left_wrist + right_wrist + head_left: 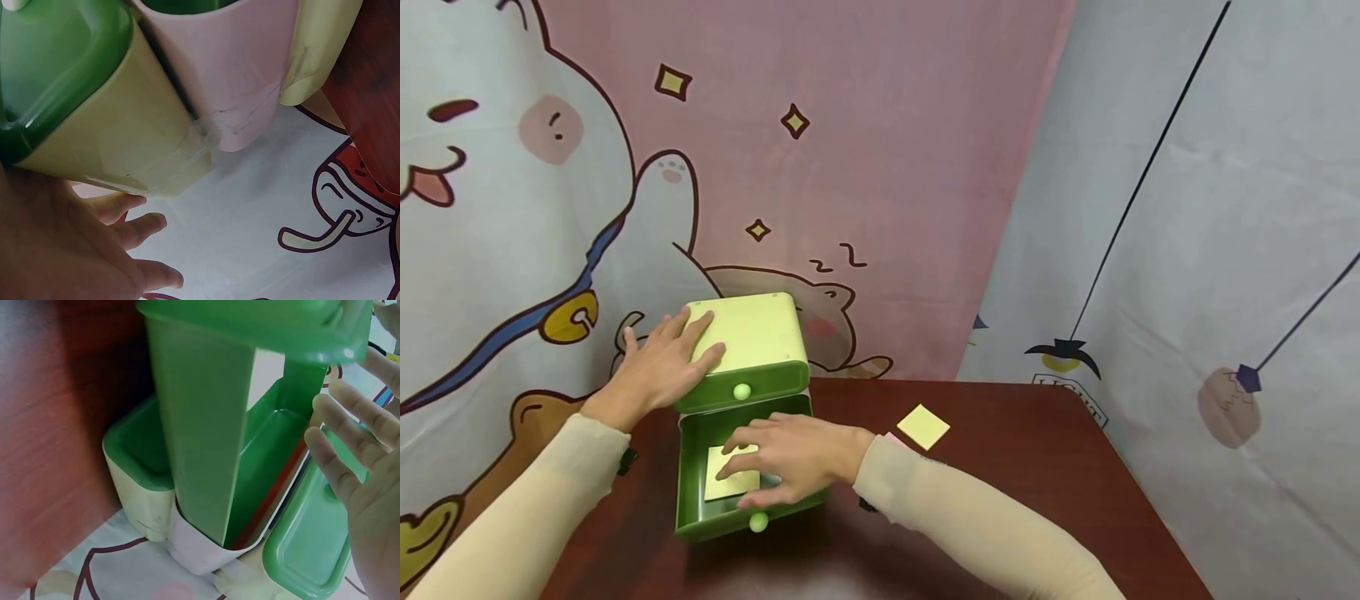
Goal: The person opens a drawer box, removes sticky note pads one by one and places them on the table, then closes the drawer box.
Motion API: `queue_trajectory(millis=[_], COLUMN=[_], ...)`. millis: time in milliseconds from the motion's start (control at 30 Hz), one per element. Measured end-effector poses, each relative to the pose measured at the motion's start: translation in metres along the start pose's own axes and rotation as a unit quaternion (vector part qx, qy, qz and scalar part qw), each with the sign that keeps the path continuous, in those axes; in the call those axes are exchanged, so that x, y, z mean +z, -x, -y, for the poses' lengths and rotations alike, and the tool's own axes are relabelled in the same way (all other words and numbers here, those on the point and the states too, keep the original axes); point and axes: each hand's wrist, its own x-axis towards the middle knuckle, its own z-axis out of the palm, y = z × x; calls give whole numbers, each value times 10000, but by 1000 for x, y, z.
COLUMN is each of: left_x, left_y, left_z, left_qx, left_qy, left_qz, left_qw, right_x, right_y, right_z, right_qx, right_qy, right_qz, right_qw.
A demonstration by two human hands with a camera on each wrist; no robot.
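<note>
Toward the left of the dark red bench (1037, 433) stands a small drawer unit (756, 333) with three tiers: yellow on top, pink in the middle, yellow below. Its top drawer (782, 381) is pushed in, its green front carrying a round pale green knob (742, 392). Beneath it, the middle drawer (715, 527) is pulled well out and juts over the bench. Inside that drawer, on the left part of its floor, lies a square yellow note (718, 483).

Both hands are free of any grasp. The left hand (658, 362) rests at the left edge of the unit's yellow top, fingers spread. The right hand (793, 454) is over the pulled-out drawer, its fingers apart and slightly bent, pointing across the note; whether a fingertip touches the paper cannot be told.

To the right of the unit, a second yellow note (923, 427) lies flat on the bench. Just beside it, a bit of something pink (893, 439) shows behind the cream right sleeve (955, 500). Clear tape (219, 128) runs across the rear of the tiers in the left wrist view. Behind everything hangs a pink and white cloth (887, 167) printed with cartoon animals and yellow stars.
</note>
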Motion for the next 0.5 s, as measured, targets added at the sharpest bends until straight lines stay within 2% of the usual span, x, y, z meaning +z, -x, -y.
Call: queue_trajectory(millis=[133,267,500], left_x=[1,1,0], left_y=[-1,0,0], left_z=[0,0,1], left_qx=[33,41,44], left_qy=[7,1,-21], left_qz=[-5,8,-5], left_qw=[10000,10000,10000], right_x=[-3,-4,-3], right_y=[-9,-20,-40], right_z=[-5,-8,-10], right_qx=[45,-12,217], right_qy=[-208,-3,139], right_qz=[179,317,1001], right_qw=[9996,9995,9946])
